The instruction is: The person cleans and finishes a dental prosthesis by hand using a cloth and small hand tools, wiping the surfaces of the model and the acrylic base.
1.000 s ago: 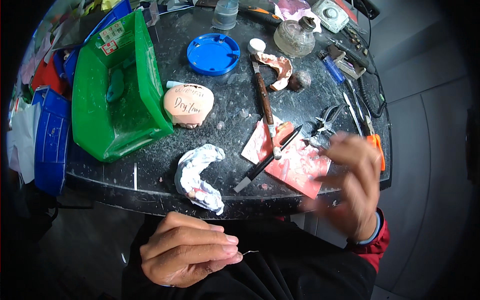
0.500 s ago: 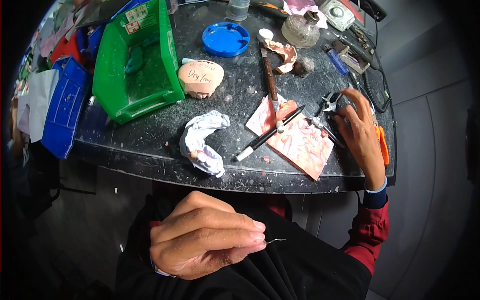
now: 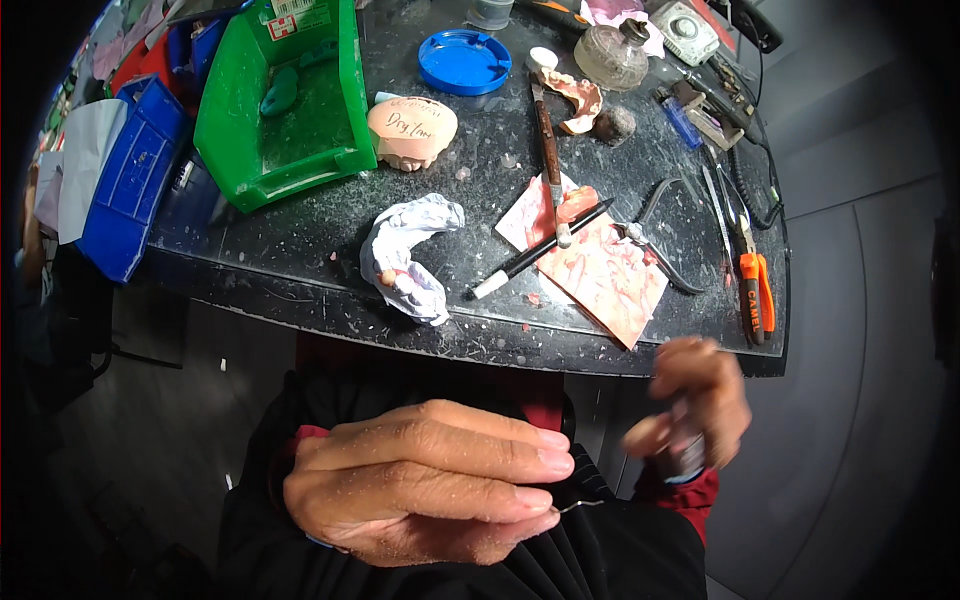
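Pinched between the thumb and fingers of my left hand (image 3: 430,480) is a thin bent wire (image 3: 580,505), its free end pointing right above my dark-clothed lap. My right hand (image 3: 700,400) is off the table's front edge, fingers curled and smeared by motion; I cannot tell whether it holds anything. On the table ahead lies a white U-shaped dental cast (image 3: 408,262) with a tooth-coloured and pink part on it. Dark-handled pliers (image 3: 665,260) rest beside a pink-stained pad (image 3: 615,290). Across the pad lie a black pen (image 3: 540,250) and a brown-handled knife (image 3: 547,150).
A green bin (image 3: 285,185) and a pinkish dental model (image 3: 412,132) stand at the left, near a blue lid (image 3: 465,62). Orange-handled pliers (image 3: 757,295) lie at the right edge. Further back are a pink arch-shaped piece (image 3: 577,100) and a glass burner (image 3: 612,57).
My right hand has left the tools at the table's right side and come back toward my lap. My left hand, still pinching the wire, has shifted slightly right.
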`<state>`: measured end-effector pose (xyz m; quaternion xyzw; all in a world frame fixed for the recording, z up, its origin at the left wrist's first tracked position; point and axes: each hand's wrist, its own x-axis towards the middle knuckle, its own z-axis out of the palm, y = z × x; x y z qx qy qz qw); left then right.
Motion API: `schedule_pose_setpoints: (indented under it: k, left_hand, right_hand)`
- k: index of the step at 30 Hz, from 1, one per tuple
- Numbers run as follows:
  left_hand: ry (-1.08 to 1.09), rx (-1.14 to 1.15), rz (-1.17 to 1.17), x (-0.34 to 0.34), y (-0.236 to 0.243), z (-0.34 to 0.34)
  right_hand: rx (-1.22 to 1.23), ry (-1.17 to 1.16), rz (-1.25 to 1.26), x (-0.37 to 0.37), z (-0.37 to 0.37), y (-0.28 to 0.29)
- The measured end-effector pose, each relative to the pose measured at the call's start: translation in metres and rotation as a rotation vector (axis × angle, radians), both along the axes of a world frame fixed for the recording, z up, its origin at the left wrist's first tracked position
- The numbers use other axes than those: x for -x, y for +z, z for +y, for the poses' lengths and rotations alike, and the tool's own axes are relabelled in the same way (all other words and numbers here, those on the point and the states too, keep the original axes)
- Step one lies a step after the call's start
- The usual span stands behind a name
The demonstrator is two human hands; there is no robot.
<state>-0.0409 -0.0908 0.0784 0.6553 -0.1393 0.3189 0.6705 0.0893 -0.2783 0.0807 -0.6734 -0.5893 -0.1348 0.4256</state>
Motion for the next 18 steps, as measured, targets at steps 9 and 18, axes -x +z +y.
schedule_pose_setpoints:
  k: [9,18]
  left_hand:
    - [-0.055,0.073,0.005,0.006,-0.004,-0.008]
    - [-0.001,0.047,0.013,0.004,-0.003,-0.01]
  right_hand:
    - [-0.029,-0.035,0.063,0.031,0.032,-0.018]
    - [-0.165,0.002,0.09,0.029,0.038,-0.026]
